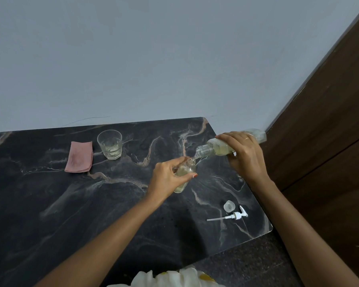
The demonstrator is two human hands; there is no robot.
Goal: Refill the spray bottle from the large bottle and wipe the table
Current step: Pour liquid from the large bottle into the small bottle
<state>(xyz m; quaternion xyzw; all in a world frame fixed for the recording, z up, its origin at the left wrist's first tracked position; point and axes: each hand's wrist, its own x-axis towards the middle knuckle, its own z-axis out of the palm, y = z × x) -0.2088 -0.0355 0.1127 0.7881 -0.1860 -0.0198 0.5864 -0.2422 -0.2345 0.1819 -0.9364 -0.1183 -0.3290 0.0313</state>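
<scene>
Left hand (170, 175), forearm extended from near left, has its grip pinched round the shoulder of the small spray bottle (181, 184) at the middle of the dark marble worktop (71, 204). Right hand (243, 156), wrist bent, grip clasped over the large bottle (220, 149), holds it tipped almost level, neck just above the spray bottle's open mouth. 1 pink cloth (79, 157) and 1 glass (110, 145) lie far left; pump head (235, 216) and cap (229, 206) near right.
</scene>
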